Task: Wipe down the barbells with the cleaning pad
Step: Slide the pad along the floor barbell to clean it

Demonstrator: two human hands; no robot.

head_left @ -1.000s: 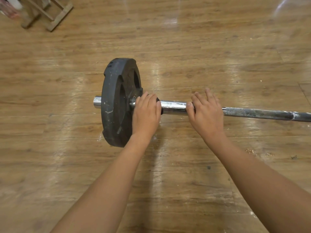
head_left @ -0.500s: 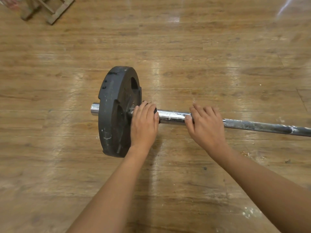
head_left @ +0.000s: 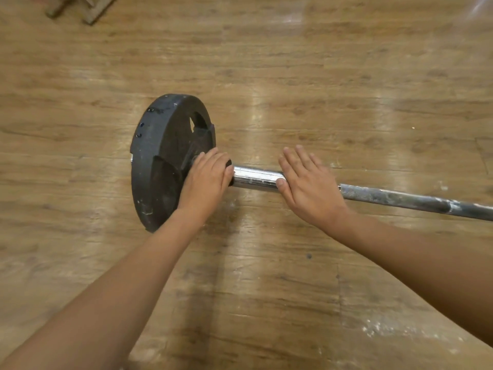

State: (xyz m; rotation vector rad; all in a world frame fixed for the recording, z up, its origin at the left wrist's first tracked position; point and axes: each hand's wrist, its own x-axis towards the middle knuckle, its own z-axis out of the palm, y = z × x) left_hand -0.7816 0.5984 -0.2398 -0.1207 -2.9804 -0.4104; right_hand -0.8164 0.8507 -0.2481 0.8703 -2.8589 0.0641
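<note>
I am clasping the black cleaning pad (head_left: 228, 164) round the chrome steel barbell (head_left: 256, 178) mid-frame in my left hand (head_left: 206, 180), its shaft running rightward under my flat, empty right hand (head_left: 310, 182)

The barbell (head_left: 256, 178) lies on the floor (head_left: 266, 289), running from left of centre out past the right edge. Its weight plate (head_left: 162, 156) stands on edge on the floor at the bar's left end, and a short stub of bar shows on the plate's left side. The left grip (head_left: 206, 177) lies over the bar just right of the plate, close against its hub. The cleaning pad (head_left: 228, 163) sits under the fingers and shows at their right side. The right grip (head_left: 309, 182) lies across the bar farther right, with a bare stretch of bar between the two grips. Both forearms reach in from the near edge. A wooden frame (head_left: 90, 9) stands on the floor at the far left corner.
</note>
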